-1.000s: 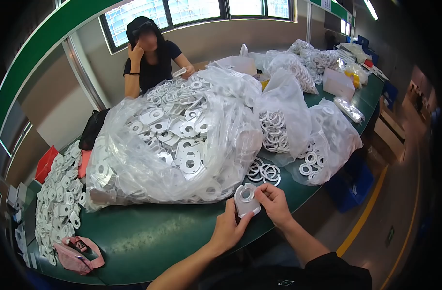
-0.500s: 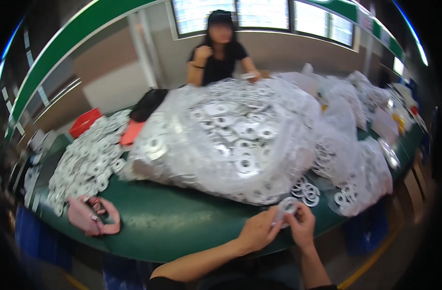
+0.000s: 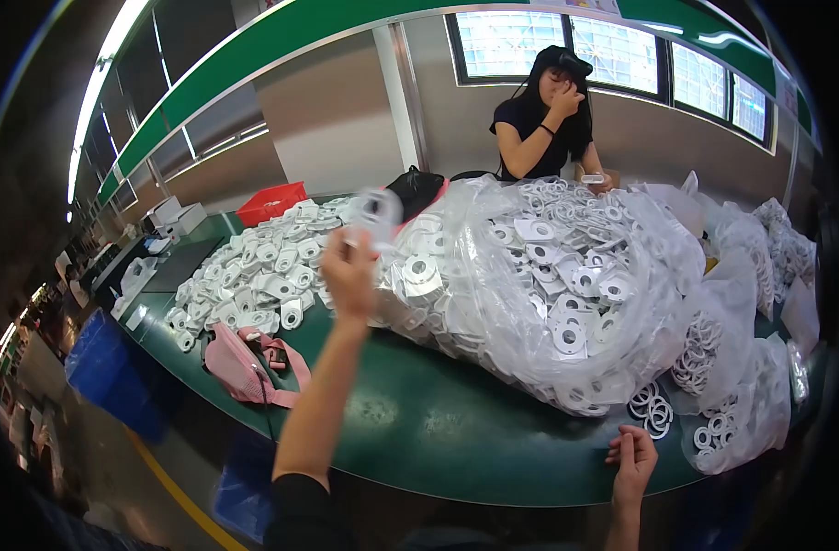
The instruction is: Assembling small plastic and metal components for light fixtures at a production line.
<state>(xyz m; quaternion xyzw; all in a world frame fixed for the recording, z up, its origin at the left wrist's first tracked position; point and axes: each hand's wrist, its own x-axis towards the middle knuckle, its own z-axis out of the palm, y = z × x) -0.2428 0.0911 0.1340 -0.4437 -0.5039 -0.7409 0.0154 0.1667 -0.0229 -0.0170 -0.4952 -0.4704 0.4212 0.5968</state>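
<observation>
My left hand [image 3: 349, 280] is raised over the left-middle of the table, closed on a white plastic part with a round hole [image 3: 377, 213]. Motion blurs the part. Beneath and behind it spreads a loose pile of similar white parts [image 3: 263, 262]. My right hand [image 3: 633, 461] is low at the table's near edge on the right, fingers loosely bent and apart, with nothing visible in them. Just beyond it lie several loose white rings [image 3: 653, 410]. A large clear plastic bag [image 3: 493, 303], full of white parts, fills the middle.
A pink waist bag [image 3: 245, 365] lies on the green table [image 3: 392, 441] at the near left. Behind the pile are a red bin [image 3: 270, 204] and a black bag [image 3: 416, 191]. More bags of rings [image 3: 745, 404] stand at right. Opposite sits a person [image 3: 543, 129] holding a white part.
My left hand has swung up and left with the white part, away from my right hand, which has let go of it. The view has turned left. The person opposite has raised a hand higher.
</observation>
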